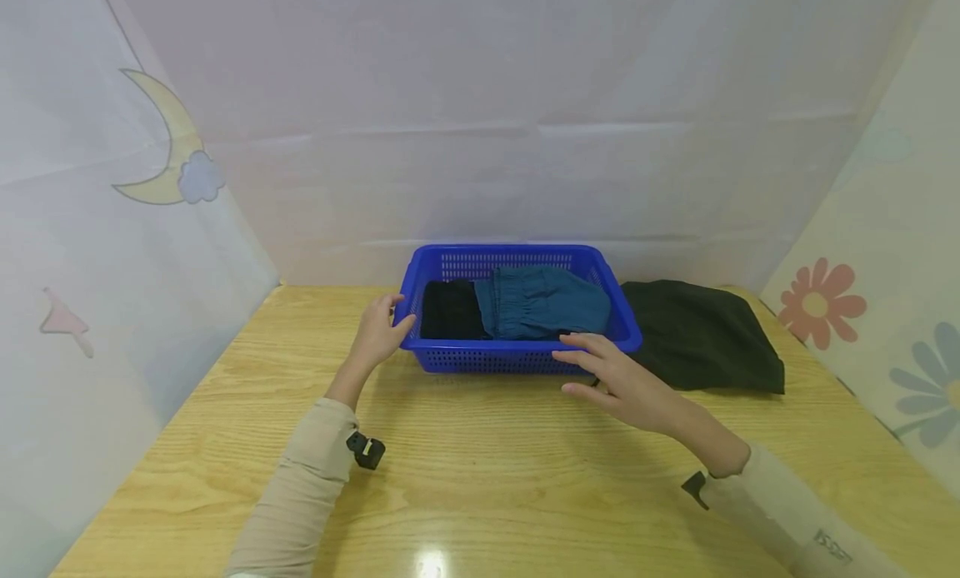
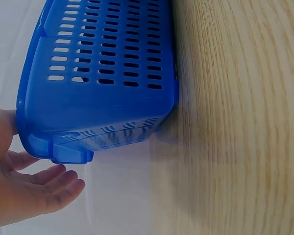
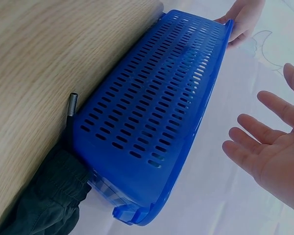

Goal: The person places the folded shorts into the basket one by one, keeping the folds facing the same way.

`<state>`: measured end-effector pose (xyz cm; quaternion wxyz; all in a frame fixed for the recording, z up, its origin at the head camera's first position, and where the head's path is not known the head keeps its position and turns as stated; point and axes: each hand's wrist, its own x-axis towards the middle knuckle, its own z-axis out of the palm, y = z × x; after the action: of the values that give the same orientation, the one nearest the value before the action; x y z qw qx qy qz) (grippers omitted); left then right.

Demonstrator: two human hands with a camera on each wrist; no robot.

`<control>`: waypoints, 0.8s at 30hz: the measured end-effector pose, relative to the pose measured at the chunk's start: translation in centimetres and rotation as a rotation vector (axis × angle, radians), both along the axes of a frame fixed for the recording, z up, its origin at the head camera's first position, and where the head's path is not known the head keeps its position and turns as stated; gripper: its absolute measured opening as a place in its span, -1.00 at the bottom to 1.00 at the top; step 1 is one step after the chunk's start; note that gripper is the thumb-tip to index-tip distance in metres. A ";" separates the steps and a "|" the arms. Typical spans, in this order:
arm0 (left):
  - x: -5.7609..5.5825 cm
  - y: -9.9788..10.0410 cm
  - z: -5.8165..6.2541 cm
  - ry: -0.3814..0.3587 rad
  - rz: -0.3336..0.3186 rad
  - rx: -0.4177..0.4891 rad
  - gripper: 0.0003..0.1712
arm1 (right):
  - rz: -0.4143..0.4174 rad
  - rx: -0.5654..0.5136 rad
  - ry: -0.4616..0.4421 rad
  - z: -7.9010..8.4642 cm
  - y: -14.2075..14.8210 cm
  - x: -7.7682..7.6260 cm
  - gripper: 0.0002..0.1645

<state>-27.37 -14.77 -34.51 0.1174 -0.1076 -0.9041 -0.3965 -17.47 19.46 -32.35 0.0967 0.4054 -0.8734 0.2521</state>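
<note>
A blue plastic basket (image 1: 517,357) with slotted walls stands on the table, holding folded black cloth (image 1: 452,310) and a folded teal garment (image 1: 555,301) with a gathered waistband. At the basket's left end my left hand (image 1: 378,332) holds the rim, its thumb over the edge and the other fingers outside, below the handle lip, in the left wrist view. My right hand (image 1: 626,382) hovers by the near right corner, fingers spread and nothing in them; the right wrist view shows it apart from the basket. Dark green trousers or similar clothing (image 1: 697,336) lie right of the basket.
The light wooden table (image 1: 465,470) extends toward me. A pale cloth backdrop (image 1: 510,128) rises right behind the basket, with printed side panels at left and right. A drawstring with a metal tip (image 3: 72,105) from the dark green garment lies beside the basket.
</note>
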 end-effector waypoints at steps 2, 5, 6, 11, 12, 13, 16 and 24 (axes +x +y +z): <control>0.0 0.0 0.0 -0.010 0.003 0.000 -0.50 | 0.002 0.002 0.003 0.0 0.0 0.0 -0.50; -0.1 0.0 -0.1 -0.022 0.012 -0.003 -0.49 | 0.004 0.002 0.011 -0.1 0.1 0.0 -0.50; -0.1 0.0 -0.2 -0.025 0.015 -0.004 -0.50 | 0.005 0.001 0.014 0.0 0.1 0.0 -0.50; -0.2 0.0 -0.3 -0.039 0.026 0.002 -0.51 | 0.000 0.006 0.005 0.1 0.1 0.1 -0.48; -0.2 0.0 -0.3 -0.036 0.025 0.001 -0.51 | 0.000 0.007 0.003 0.1 0.1 0.1 -0.48; -0.2 0.0 -0.3 -0.038 0.026 0.001 -0.51 | -0.002 0.007 -0.001 0.2 0.1 0.1 -0.48; -0.2 0.0 -0.2 -0.038 0.028 -0.010 -0.51 | -0.001 0.006 0.003 0.2 0.1 0.1 -0.48; -0.1 0.0 -0.2 -0.066 0.041 -0.012 -0.52 | 0.002 0.003 0.005 0.1 0.2 0.1 -0.50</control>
<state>-27.47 -14.82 -34.73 0.0951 -0.0768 -0.9118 -0.3919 -17.34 19.61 -32.29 0.0982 0.4070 -0.8731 0.2497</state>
